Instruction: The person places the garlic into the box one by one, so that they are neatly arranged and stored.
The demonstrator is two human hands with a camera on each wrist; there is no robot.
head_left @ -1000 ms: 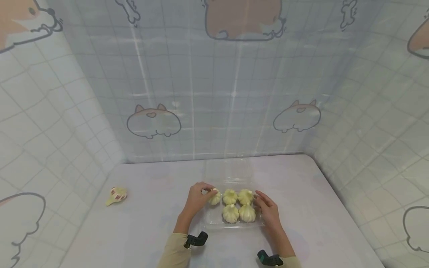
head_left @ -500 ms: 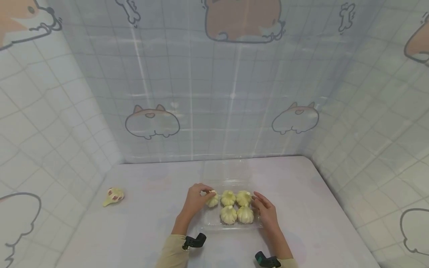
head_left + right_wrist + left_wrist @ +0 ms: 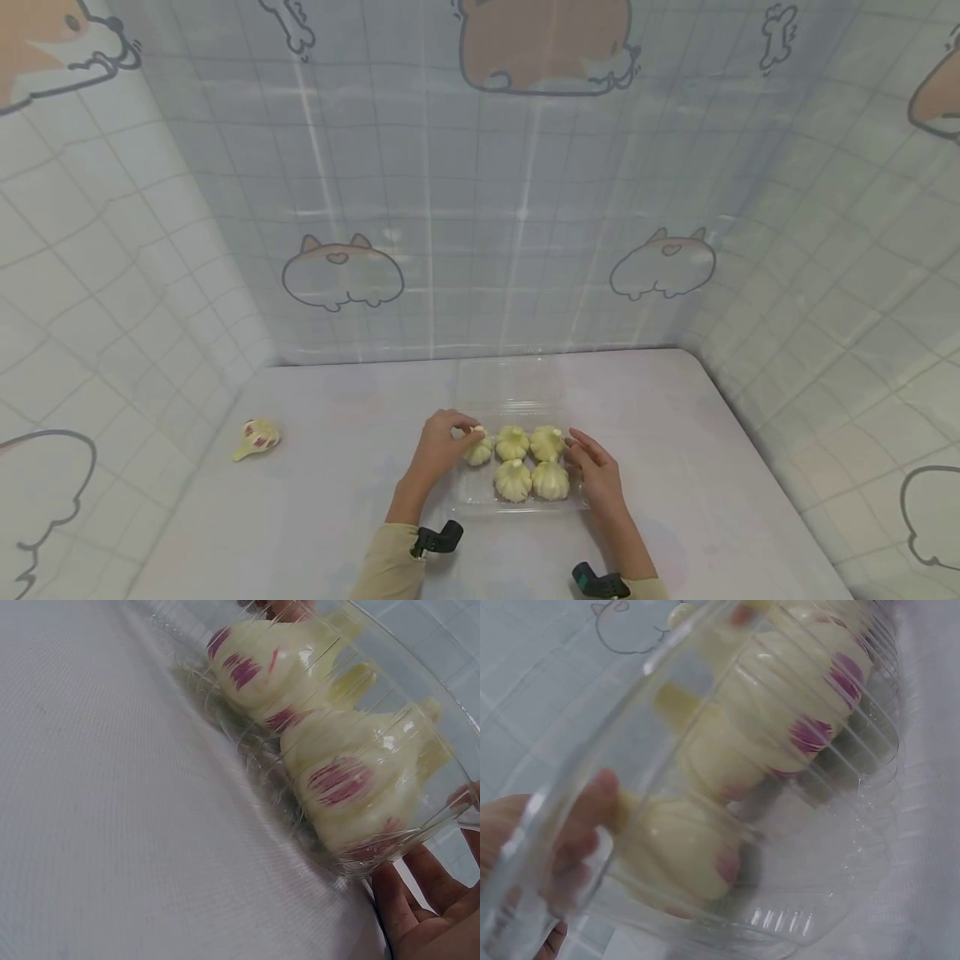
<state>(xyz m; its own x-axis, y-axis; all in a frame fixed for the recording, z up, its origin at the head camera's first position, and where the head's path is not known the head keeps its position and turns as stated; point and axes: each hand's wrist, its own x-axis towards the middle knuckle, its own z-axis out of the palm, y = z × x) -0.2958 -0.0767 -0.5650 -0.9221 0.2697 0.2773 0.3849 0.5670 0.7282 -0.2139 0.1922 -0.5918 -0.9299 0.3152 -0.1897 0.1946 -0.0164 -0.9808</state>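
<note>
A clear plastic clamshell box (image 3: pixel 476 492) stands on the table, its lid (image 3: pixel 506 379) folded back flat behind it. Several pale garlic bulbs (image 3: pixel 513 482) sit in it, stems up, with purple patches visible from the side in both wrist views. My left hand (image 3: pixel 441 443) reaches over the left rim and pinches the stem of the back-left garlic bulb (image 3: pixel 478 450). That bulb is inside the box, seen through its wall in the left wrist view (image 3: pixel 679 851). At the right side my right hand (image 3: pixel 600 479) holds the box by its wall and rim, fingers around the corner.
One more garlic bulb (image 3: pixel 258 437) lies on its side at the table's left. Patterned curtains (image 3: pixel 480 208) surround the pale tabletop (image 3: pixel 337 433) at the back and sides. Black wrist cameras (image 3: pixel 438 537) sit on both wrists.
Both hands and the box stay where they are. The whole head view shifts slightly and returns; the left fingers remain on the same garlic bulb.
</note>
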